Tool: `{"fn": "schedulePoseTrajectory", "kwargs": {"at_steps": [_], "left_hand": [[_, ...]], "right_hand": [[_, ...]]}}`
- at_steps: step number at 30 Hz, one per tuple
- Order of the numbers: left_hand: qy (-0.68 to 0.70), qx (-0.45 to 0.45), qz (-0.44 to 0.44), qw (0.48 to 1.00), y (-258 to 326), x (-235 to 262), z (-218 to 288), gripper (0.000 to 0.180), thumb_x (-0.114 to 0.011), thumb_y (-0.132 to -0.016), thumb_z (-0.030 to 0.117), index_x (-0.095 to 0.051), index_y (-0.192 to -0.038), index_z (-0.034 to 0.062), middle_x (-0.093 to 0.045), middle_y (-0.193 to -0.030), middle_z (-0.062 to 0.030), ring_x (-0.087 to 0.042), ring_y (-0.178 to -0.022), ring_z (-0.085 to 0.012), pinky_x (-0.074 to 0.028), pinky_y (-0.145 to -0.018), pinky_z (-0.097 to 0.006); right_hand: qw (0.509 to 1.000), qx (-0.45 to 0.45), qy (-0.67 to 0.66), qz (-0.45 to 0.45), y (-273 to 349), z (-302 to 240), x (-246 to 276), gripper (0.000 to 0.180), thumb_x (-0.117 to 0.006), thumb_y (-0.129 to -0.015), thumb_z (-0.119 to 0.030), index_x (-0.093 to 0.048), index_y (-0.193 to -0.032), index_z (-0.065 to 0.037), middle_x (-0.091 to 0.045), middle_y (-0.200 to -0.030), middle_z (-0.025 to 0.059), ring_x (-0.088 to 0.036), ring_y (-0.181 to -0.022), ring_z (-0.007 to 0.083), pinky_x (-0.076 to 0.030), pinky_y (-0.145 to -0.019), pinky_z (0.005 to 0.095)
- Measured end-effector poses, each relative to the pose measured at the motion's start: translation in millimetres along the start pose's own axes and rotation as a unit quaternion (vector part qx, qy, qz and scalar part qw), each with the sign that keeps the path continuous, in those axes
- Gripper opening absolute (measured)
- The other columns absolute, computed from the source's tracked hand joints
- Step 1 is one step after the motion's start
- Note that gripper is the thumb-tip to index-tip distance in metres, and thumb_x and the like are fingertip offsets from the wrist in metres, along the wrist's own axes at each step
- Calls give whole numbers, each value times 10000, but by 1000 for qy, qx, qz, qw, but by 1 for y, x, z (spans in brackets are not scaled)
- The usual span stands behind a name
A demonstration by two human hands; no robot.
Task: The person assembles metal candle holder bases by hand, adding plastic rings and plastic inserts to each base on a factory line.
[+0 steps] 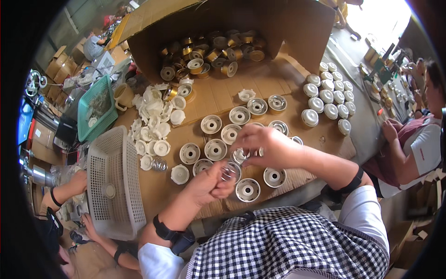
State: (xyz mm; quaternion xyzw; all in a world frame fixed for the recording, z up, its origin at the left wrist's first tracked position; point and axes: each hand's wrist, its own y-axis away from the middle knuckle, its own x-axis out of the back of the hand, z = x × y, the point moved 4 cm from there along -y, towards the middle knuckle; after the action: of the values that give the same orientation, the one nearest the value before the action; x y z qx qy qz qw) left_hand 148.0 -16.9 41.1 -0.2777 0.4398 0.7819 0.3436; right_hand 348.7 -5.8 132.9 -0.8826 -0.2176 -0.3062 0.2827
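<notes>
On the cardboard-covered tabletop [278,83], just in front of the open brown box [260,23] of gold caps [211,53], left hand [209,183] pinches a coiled wire spring [231,171]. Right hand [267,146] is clamped on a round white disc [240,155]. Ribbed white discs [216,149] lie around; white mesh basket [114,181] left.

In the centre of the frame, the round caps [215,149] look like matt white plastic with shiny metal rims. The box [297,28] at the top is rough brown cardboard. The basket [114,181] at lower left is white plastic mesh.
</notes>
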Motion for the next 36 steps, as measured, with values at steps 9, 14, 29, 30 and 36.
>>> {"fn": "schedulePoseTrajectory", "kwargs": {"at_steps": [9, 14, 29, 30, 36], "left_hand": [[-125, 104, 89, 983, -2, -27, -36, 418, -611, -997, 503, -556, -965, 90, -550, -704, -6, -488, -510, -80, -359, -400, -215], [-50, 7, 39, 998, 19, -24, 2, 410, -439, -1063, 521, -540, -952, 140, -422, -639, 15, -358, -429, -61, -232, -359, -201], [-850, -259, 351, 295, -91, 36, 130, 353, -613, -984, 399, -527, -1047, 62, -684, -775, -145, -706, -720, -335, -541, -563, -426], [-847, -249, 363, 298, -93, 38, 132, 353, -613, -984, 399, -527, -1047, 62, -684, -775, -145, -706, -720, -335, -541, -563, -426], [-841, -245, 390, 284, -111, 25, 129, 449, -631, -952, 486, -538, -1071, 63, -698, -878, -126, -714, -740, -298, -561, -581, -396]], "right_hand": [[901, 374, 202, -82, 47, -82, -23, 248, -627, -845, -108, -695, -1049, 16, -651, -1049, 90, -686, -860, 186, -621, -667, 302], [906, 394, 81, -135, 49, -88, -27, 240, -560, -950, -114, -670, -1102, 36, -652, -1072, 82, -669, -881, 163, -589, -708, 285], [985, -40, 162, 45, -43, 149, -16, 365, -832, -753, -129, -715, -1095, -77, -653, -1118, 130, -622, -1057, 361, -511, -924, 443], [987, -31, 151, 37, -44, 151, -18, 365, -832, -753, -129, -715, -1095, -77, -653, -1118, 130, -622, -1057, 361, -511, -924, 443], [984, -78, 157, 34, -45, 158, -17, 368, -818, -757, -151, -704, -1099, -74, -656, -1093, 141, -591, -1101, 360, -480, -976, 454]]}}
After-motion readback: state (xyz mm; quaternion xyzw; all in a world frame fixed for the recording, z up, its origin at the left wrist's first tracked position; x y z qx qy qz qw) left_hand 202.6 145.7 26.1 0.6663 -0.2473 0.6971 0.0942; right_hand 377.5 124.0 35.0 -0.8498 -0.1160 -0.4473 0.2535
